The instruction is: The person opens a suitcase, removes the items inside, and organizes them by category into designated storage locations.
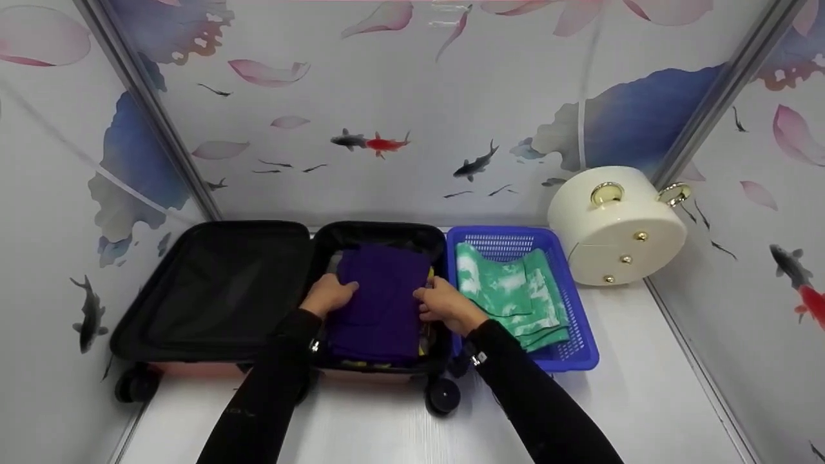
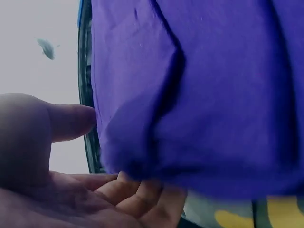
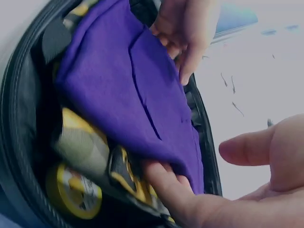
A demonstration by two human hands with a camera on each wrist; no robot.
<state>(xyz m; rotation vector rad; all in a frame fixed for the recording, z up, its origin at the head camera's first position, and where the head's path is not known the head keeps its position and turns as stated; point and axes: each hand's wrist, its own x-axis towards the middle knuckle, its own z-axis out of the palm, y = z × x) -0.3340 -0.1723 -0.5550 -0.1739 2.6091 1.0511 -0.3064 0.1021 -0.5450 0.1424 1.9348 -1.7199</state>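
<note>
A folded purple cloth [image 1: 380, 303] lies on top of other items in the right half of an open suitcase [image 1: 380, 226]. My left hand [image 1: 329, 295] is at its left edge; in the left wrist view the fingers [image 2: 142, 197] lie under the border, with the thumb beside it. At the opposite edge is my right hand [image 1: 451, 307]. Its fingers [image 3: 171, 187] reach beneath the cloth, while the thumb stands away from it. Below the purple cloth shows a grey and yellow patterned cloth [image 3: 83, 147]. Near it sits a round item with a yellow rim [image 3: 76, 190].
The suitcase's black-lined other half [image 1: 225, 290] lies open at the left. A blue plastic basket [image 1: 583, 335] with folded green and white cloth [image 1: 509, 287] stands right of the suitcase. Behind it, against the wall, is a round cream case [image 1: 612, 225] with gold fittings.
</note>
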